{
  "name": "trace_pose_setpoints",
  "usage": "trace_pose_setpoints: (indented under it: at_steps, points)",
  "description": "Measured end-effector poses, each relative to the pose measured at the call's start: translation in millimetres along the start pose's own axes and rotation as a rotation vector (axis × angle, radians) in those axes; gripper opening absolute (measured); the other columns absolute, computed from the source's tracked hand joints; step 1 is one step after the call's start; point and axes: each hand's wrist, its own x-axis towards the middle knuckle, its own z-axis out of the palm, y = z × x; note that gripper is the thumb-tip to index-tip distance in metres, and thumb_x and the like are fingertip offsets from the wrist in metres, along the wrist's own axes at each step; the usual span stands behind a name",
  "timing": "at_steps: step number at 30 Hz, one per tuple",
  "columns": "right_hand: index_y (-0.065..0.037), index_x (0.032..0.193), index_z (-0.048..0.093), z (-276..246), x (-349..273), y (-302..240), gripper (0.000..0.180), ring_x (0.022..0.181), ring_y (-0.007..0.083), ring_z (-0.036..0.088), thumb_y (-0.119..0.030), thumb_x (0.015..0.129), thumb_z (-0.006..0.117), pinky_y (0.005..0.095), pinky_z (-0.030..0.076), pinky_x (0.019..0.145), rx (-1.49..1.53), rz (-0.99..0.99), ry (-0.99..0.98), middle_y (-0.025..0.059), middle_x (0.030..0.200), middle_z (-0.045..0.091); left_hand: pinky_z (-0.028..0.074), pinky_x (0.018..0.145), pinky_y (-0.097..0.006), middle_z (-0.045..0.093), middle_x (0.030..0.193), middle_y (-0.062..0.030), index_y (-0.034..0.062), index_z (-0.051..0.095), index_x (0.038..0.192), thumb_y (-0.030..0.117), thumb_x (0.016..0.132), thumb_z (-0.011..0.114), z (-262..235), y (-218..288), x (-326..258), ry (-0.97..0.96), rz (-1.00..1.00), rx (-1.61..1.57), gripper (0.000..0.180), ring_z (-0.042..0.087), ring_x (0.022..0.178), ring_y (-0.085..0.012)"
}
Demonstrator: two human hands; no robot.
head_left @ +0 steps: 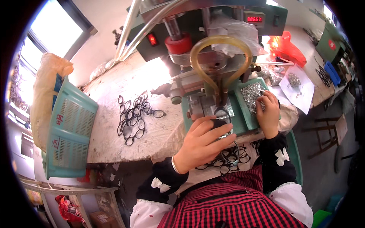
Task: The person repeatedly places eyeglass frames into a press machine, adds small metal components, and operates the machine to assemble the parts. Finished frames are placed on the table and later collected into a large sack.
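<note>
My left hand [203,142] reaches over the green base of a press [218,62], with its thumb and fingers around a dark part. That part seems to belong to a black ring [222,111] under the press head; the fingers partly hide it. My right hand [269,116] is at the green tray [251,123] on the right, its bent fingertips among small silvery metal pieces [251,95]. What lies between those fingertips is too small to make out. More black rings [228,157] lie on the cloth just below my left hand.
A heap of black rings [133,116] lies on the worn table [106,140]. At the left stands a green plastic basket [72,133]. A yellowish hose [220,40] loops before the press. Paper [304,89] with metal pieces and a red bag [289,49] lie at the right.
</note>
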Motion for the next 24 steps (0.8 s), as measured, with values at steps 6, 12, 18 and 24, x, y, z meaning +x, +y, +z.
trace_pose_setpoints:
  at_steps: [6,12,18,24]
  points:
    - [-0.003,0.094,0.071,-8.5,-4.0,-5.0,0.011,0.088,0.0294,0.067,-0.004,0.083,0.073,0.0381,0.051,0.083,0.259,0.279,0.020,0.0118,0.091,0.071,0.050,0.103,-0.045,0.069,0.126,-0.0136,0.0076,0.071,0.119,0.002,0.084,0.071,-52.5,12.1,-56.6,0.209,-0.173,0.518,0.036,0.065,0.110,-0.0280]
    - [-0.003,0.091,0.073,-15.0,6.3,-16.4,0.008,0.086,0.0278,0.068,-0.003,0.083,0.074,0.0357,0.051,0.081,0.302,0.180,0.049,0.0109,0.088,0.072,0.043,0.104,-0.044,0.064,0.129,-0.0160,0.0064,0.073,0.101,0.005,0.087,0.073,-181.4,-38.5,-130.2,0.352,-0.915,0.916,0.014,0.056,0.117,-0.0351]
    - [-0.003,0.096,0.075,-0.5,12.7,-34.1,0.014,0.089,0.0290,0.069,-0.002,0.082,0.074,0.0368,0.051,0.082,0.408,0.201,-0.030,0.0109,0.092,0.073,0.038,0.108,-0.051,0.058,0.138,-0.0225,0.0167,0.077,0.094,0.016,0.070,0.082,-130.4,-135.2,-282.9,-0.227,-1.072,0.760,0.025,0.050,0.124,-0.0440]
    - [-0.001,0.100,0.074,-34.5,-22.0,5.5,0.014,0.097,0.0254,0.069,0.002,0.087,0.070,0.0351,0.050,0.096,0.214,0.175,0.019,0.0105,0.098,0.074,0.039,0.106,-0.049,0.057,0.138,-0.0249,0.0098,0.074,0.095,0.008,0.081,0.073,-82.0,-119.1,-264.4,0.072,-1.032,0.638,0.014,0.053,0.118,-0.0426]
